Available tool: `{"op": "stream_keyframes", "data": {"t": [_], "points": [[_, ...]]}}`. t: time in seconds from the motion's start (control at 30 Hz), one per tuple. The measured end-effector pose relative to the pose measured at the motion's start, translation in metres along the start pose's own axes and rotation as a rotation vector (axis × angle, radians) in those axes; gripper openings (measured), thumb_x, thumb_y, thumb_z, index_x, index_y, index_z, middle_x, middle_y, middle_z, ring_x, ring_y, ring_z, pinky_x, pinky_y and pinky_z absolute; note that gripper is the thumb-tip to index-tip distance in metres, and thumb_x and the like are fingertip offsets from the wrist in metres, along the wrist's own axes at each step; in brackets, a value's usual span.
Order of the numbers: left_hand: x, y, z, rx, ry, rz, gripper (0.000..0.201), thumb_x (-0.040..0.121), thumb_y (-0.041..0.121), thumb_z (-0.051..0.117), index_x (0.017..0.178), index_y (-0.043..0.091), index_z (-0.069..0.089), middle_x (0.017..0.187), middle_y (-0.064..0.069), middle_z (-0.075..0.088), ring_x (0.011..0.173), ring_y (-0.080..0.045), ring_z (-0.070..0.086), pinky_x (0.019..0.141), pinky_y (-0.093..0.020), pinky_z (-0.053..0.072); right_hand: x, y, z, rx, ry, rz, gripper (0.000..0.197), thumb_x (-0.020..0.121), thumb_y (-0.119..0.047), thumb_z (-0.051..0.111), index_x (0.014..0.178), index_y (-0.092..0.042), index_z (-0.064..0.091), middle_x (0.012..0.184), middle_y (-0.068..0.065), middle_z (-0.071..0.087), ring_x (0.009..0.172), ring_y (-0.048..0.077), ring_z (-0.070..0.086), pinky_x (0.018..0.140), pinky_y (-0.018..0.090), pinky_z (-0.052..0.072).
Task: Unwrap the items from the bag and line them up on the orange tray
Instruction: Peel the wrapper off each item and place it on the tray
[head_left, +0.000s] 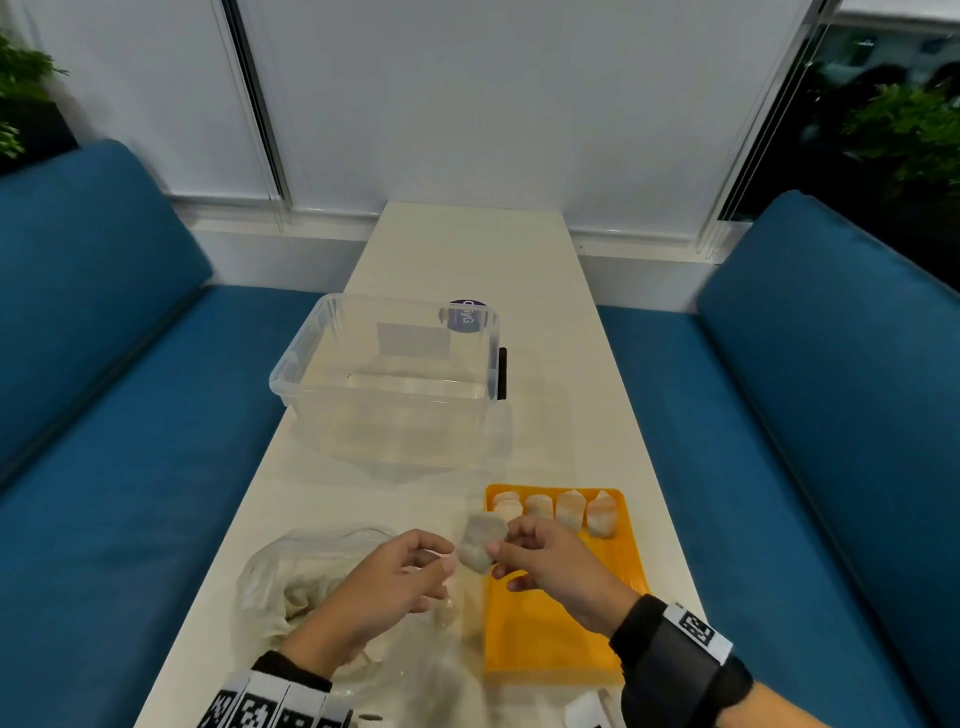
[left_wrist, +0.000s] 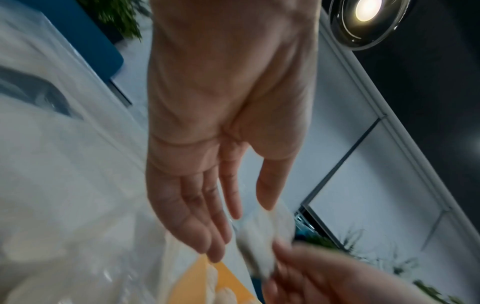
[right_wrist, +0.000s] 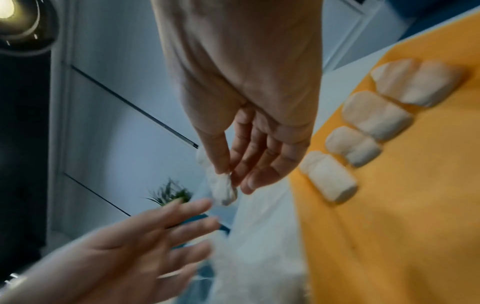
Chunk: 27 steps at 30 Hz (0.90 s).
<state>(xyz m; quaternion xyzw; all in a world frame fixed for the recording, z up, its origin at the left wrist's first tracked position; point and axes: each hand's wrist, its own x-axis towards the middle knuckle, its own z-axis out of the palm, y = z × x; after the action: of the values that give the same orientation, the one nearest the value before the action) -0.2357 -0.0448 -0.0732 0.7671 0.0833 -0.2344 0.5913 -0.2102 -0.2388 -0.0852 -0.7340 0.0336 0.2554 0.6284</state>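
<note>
A small white item (head_left: 480, 543) in clear wrap hangs above the table between my hands, just left of the orange tray (head_left: 561, 623). My right hand (head_left: 501, 540) pinches it between thumb and forefinger; the right wrist view shows that pinch (right_wrist: 228, 175) on the item (right_wrist: 222, 189). My left hand (head_left: 448, 557) has fairly straight fingers, their tips at the item's wrap (left_wrist: 259, 242). Several unwrapped white items (head_left: 561, 512) lie in a row across the tray's far end (right_wrist: 374, 115). The clear plastic bag (head_left: 291, 582) lies crumpled under my left forearm.
A clear plastic bin (head_left: 280, 374) stands beyond the tray in the middle of the narrow white table (head_left: 457, 249). Crumpled clear film (head_left: 447, 686) and a white scrap (head_left: 587, 709) lie at the near edge. Blue benches (head_left: 104, 364) flank both sides.
</note>
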Motion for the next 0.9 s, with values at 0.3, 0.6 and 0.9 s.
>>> {"op": "stream_keyframes", "data": {"t": [0.3,0.6,0.9], "points": [[-0.035,-0.031,-0.053,-0.045,0.237,-0.073,0.014,0.093,0.019,0.054,0.101,0.018,0.064,0.101,-0.007,0.069,0.091,-0.02,0.066,0.075,-0.027,0.05,0.046,0.034,-0.058,-0.456,0.215,0.133,0.014,0.094,-0.022,0.055,0.08,-0.019,0.055,0.075,-0.004,0.052,0.07,0.009,0.047,0.063,0.017,0.039],[-0.079,-0.066,-0.098,-0.153,0.47,-0.08,0.017,0.094,0.011,0.048,0.096,0.012,0.065,0.099,-0.015,0.067,0.09,-0.031,0.062,0.078,-0.039,0.044,0.068,0.037,-0.063,-0.439,0.196,0.248,0.011,0.096,-0.015,0.05,0.087,-0.011,0.045,0.069,0.0,0.047,0.059,0.009,0.045,0.047,0.016,0.034],[-0.082,-0.07,-0.098,-0.168,0.495,-0.093,0.017,0.094,0.013,0.048,0.096,0.012,0.065,0.097,-0.013,0.068,0.089,-0.031,0.062,0.076,-0.037,0.044,0.074,0.033,-0.062,-0.628,0.198,0.305,0.014,0.095,-0.012,0.042,0.085,-0.015,0.05,0.068,0.0,0.051,0.068,0.015,0.05,0.057,0.016,0.034]]}}
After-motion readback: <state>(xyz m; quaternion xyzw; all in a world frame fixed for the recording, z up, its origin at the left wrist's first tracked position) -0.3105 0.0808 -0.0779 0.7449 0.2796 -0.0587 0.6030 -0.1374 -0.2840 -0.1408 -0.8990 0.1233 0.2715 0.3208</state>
